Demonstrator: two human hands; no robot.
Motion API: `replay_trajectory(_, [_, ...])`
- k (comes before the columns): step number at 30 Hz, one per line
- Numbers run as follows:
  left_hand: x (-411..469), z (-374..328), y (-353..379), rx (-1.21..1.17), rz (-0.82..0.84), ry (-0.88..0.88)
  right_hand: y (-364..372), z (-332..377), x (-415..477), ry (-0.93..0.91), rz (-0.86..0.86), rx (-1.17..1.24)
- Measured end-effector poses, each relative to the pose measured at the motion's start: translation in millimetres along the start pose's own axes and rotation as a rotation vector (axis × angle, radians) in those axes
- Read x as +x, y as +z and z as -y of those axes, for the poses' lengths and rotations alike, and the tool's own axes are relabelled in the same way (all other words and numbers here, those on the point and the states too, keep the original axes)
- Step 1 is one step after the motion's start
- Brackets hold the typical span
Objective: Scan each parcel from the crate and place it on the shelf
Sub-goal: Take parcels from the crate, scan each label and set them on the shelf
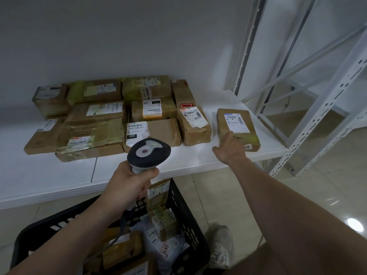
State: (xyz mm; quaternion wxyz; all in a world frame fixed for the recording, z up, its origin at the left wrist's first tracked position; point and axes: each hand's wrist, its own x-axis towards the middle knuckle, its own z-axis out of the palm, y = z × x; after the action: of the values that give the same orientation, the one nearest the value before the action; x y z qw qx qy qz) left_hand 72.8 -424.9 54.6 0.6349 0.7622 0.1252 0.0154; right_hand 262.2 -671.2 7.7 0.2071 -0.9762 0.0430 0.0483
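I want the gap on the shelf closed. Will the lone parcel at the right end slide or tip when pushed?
Probably slides: the lone parcel lies flat on the smooth white shelf. Its creased cardboard may dent a little under the right hand. Tipping seems unlikely.

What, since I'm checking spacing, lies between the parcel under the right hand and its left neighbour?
Only a bare strip of white shelf; in the head view the parcel touched by the right hand and its neighbour stand apart.
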Motion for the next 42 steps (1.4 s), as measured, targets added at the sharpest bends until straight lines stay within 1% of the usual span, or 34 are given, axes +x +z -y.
replay_trajectory(2, [8.3,2.0,-0.2,0.002,-0.002,-0.005,2.3,0.7,15.0,0.029,-0.035,0.058])
replay_trajectory(5, [23.3,6.2,0.1,0.032,0.003,-0.009,7.3,1.1,44.5,0.010,-0.051,0.137])
replay_trajectory(7, [35.3,11.2,0.3,0.042,0.000,-0.028,6.4,4.1,64.1,0.007,-0.075,0.305])
replay_trajectory(9, [46.9,17.1,-0.6,0.027,-0.013,-0.062,3.5,12.3,81.6,0.045,-0.094,0.487])
replay_trajectory(11, [57.2,21.4,-1.7,0.021,-0.021,-0.084,-0.5,25.4,95.4,0.071,-0.086,0.594])
replay_trajectory(19, [85.1,29.4,-10.7,-0.021,-0.063,-0.131,8.4,53.0,141.3,0.040,-0.049,0.797])
replay_trajectory(22, [89.0,31.2,-11.5,-0.028,-0.071,-0.130,8.2,57.7,149.5,0.027,0.004,0.860])
replay_trajectory(27, [90.2,34.8,-13.0,-0.042,-0.054,-0.135,20.5,63.9,163.4,0.005,0.096,0.893])
replay_trajectory(36, [83.7,37.4,-14.1,-0.017,-0.061,-0.137,19.8,68.3,156.6,-0.046,0.156,0.915])
replay_trajectory(38, [79.5,33.8,-16.6,-0.030,-0.070,-0.137,14.0,69.2,148.2,-0.061,0.115,0.862])
replay_trajectory(39, [76.5,31.1,-17.8,-0.043,-0.074,-0.135,11.1,69.7,143.8,-0.070,0.067,0.824])
replay_trajectory(42, [63.0,21.2,-22.6,-0.049,-0.077,-0.115,2.6,73.7,123.5,-0.108,-0.133,0.658])
